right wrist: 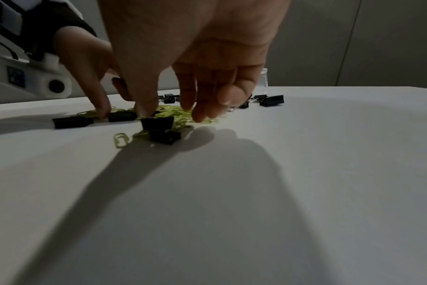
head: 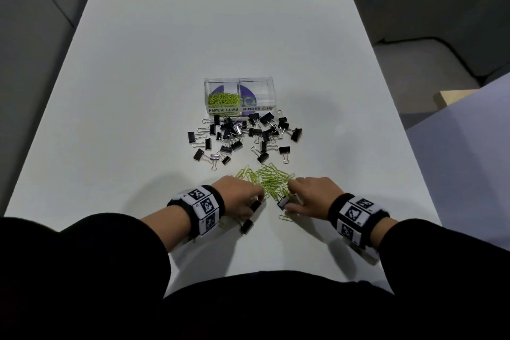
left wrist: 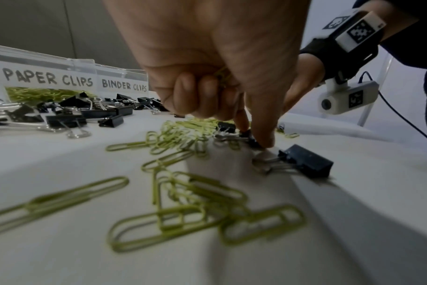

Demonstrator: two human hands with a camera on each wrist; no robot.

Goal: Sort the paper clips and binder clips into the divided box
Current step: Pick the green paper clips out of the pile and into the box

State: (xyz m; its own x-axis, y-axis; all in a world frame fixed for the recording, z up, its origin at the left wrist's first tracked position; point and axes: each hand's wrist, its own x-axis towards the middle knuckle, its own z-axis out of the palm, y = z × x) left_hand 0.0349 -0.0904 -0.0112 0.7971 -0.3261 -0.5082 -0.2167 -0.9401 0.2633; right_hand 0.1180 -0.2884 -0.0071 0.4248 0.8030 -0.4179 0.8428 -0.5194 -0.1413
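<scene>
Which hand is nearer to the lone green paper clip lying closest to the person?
Right. The right hand sits just beyond the lone paper clip, its thumb nearly over it; the left hand is farther off, to its left.

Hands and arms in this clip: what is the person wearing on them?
Both arms are in long black sleeves. Each wrist has a black band with white square blocks printed with black-and-white fiducial markers: left wristband, right wristband. Under the right one hangs a small white camera with its own marker and a thin black cable. The left hand and right hand are bare, without gloves.

Black sleeves (head: pixel 82 251) (marker-tagged wristbands (head: pixel 202 208))
</scene>
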